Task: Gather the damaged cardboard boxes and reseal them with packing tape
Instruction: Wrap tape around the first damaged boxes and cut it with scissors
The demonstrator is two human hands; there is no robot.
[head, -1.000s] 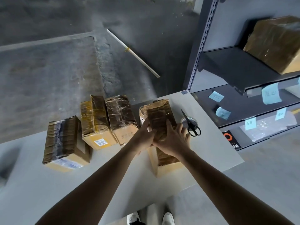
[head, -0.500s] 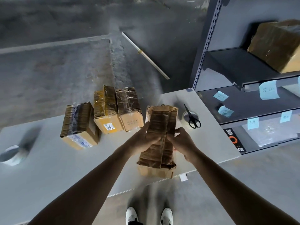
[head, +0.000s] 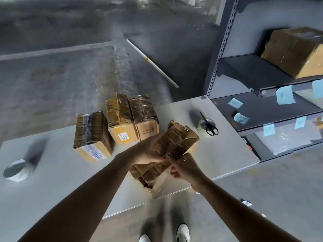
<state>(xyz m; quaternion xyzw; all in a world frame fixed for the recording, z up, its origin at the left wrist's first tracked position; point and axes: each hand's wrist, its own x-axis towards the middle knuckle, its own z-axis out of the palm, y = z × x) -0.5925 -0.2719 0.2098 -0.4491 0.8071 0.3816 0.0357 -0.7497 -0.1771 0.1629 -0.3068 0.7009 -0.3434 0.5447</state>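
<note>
Head cam: crumpled brown tape-wrapped cardboard box [head: 176, 142] lies diagonal at the grey counter's [head: 61, 186] near edge. Left hand [head: 146, 151] and right hand [head: 183, 165] each have their grip curled tight on it. Three taped cardboard boxes [head: 120, 119] stand just behind, with black scissors [head: 208, 124] to the right. Half a second ago the box pointed straight ahead.

dim, cool daylight. soft glare on pale bench [head: 227, 147], far right. forearms [head: 87, 198] dark, in shadow. motion blur: round object [head: 16, 170] near left, shoes [head: 182, 232], near end of held box [head: 174, 142]. shelf upright [head: 221, 49] bowed by wide-angle lens.
</note>
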